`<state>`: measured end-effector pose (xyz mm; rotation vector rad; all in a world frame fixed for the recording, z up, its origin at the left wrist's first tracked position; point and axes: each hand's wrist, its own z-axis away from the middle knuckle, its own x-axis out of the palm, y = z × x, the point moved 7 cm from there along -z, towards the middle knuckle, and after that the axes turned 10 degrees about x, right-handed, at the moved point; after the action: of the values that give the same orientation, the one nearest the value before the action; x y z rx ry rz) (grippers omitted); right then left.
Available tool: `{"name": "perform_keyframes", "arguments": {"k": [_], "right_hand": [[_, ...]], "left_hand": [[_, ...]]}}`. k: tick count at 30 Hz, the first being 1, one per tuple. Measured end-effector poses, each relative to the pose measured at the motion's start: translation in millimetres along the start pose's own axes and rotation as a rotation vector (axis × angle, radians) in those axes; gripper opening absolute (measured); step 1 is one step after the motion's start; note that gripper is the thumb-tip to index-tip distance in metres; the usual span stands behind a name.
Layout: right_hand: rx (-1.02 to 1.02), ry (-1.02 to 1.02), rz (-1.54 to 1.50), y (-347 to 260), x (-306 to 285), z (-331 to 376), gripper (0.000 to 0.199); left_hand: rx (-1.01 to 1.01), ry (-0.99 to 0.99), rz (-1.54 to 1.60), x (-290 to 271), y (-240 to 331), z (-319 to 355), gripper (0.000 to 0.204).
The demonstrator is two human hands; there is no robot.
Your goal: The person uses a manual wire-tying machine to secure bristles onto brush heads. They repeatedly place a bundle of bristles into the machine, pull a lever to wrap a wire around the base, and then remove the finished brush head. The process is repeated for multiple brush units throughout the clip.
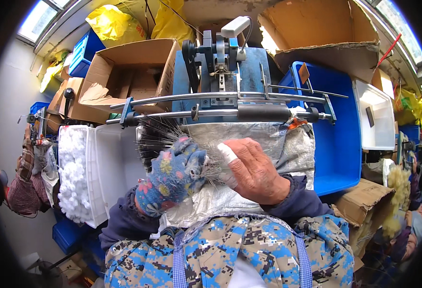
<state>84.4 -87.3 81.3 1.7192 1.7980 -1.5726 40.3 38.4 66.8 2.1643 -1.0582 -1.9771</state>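
Observation:
My left hand (172, 175), in a blue flowered fabric glove, is closed around a bundle of thin, stiff wire-like bristles (212, 165). Loose bristle ends stick out on both sides of the glove. Beyond its knuckles, a dark bunch of bristles (153, 139) fans out against the machine's front bar. Close to the bundle's right end is my bare right hand (256, 173), with white tape round one finger. Its fingers are apart and partly stretched, the thumb beside the bristle tips. Both hands are above a whitish woven sheet (240, 199) across my lap.
Ahead stands a blue bench machine (254, 72) with metal rods and a dark roller (263, 113). At left are a white tub (92, 182) of small white pieces and a cardboard box (124, 72). A blue bin (335, 158) stands right. Other people sit at both sides.

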Motion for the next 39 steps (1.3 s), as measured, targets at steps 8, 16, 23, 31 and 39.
{"name": "perform_keyframes", "arguments": {"k": [8, 16, 23, 31, 39], "right_hand": [[0.160, -0.077, -0.158, 40, 13, 26, 0.028], [0.252, 0.132, 0.270, 124, -19, -50, 0.023], [0.394, 0.056, 0.554, 191, -1, -89, 0.014], [0.497, -0.049, 0.572, 199, 1, -102, 0.010], [0.475, -0.052, 0.614, 214, 14, -102, 0.013]], "left_hand": [[-0.054, -0.062, -0.244, 4, -15, 18, 0.034], [-0.115, -0.140, -0.534, -4, -55, 39, 0.010], [-0.108, -0.206, -0.367, -26, -36, 20, 0.005], [-0.093, -0.267, -0.271, -5, -47, 33, 0.009], [-0.069, -0.307, -0.345, -19, -36, 28, 0.022]]}}
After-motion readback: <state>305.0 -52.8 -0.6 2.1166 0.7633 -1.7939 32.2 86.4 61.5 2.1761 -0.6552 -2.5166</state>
